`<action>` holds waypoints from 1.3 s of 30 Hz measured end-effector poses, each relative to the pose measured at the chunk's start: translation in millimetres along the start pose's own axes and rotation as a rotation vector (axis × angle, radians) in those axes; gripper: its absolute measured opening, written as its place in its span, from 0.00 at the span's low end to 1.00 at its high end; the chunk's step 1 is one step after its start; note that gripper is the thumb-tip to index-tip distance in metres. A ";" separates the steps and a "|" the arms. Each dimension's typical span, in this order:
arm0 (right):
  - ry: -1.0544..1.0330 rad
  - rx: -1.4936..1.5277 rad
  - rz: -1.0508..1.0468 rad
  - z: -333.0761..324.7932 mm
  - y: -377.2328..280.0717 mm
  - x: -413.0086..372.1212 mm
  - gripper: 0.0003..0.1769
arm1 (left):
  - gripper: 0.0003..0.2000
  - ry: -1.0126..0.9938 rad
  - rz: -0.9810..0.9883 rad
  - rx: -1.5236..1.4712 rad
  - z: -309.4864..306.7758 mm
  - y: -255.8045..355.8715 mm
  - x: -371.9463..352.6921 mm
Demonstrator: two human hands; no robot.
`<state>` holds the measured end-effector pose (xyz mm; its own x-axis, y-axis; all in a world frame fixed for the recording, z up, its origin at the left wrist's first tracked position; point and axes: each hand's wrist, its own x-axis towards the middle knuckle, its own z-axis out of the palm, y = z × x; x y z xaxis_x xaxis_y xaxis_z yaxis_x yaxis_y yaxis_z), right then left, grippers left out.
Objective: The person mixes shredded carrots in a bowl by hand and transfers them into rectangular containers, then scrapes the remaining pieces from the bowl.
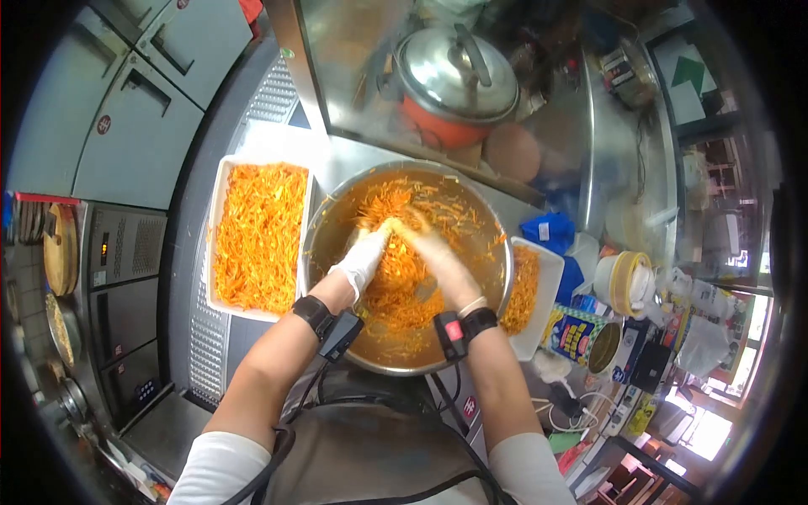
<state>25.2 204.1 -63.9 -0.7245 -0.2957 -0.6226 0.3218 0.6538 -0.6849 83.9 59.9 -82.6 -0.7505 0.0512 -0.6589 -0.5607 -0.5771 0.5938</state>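
A big steel bowl (326, 220) in front of me holds orange shredded vegetable strips (402, 299) coated in sauce. Both my gloved hands are inside it. My left hand (363, 257) and my right hand (438, 257) come together at a clump of strips (389, 206) near the bowl's middle, fingers closed around it. Each wrist wears a black band with a cable running back to me.
A white tray (220, 181) full of shredded strips sits left of the bowl; a second white tray (547, 278) with some strips sits right. A lidded orange pot (454, 84) stands behind. Tubs, packets, a can (604, 347) and cables crowd the right side.
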 end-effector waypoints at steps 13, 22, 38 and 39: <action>-0.067 0.159 -0.291 -24.4 6.1 -61.0 0.27 | 0.27 -0.111 -0.013 0.113 -8.8 14.2 -76.1; -0.449 -1.061 -1.024 72.9 -118.4 -8.8 0.09 | 0.39 -0.227 0.210 1.845 -18.6 9.5 -103.0; -0.368 0.175 0.147 14.4 49.2 -107.5 0.30 | 0.42 -0.231 -0.094 1.647 -17.5 11.3 -96.7; -0.239 -0.068 -0.026 1.6 31.2 -111.0 0.28 | 0.40 -0.238 -0.038 1.680 -16.3 17.4 -100.4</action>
<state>116.6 256.2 -16.8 -0.5645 -0.4644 -0.6824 0.2568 0.6869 -0.6798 155.1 31.4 -13.6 -0.6737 0.2459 -0.6969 -0.1860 0.8562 0.4819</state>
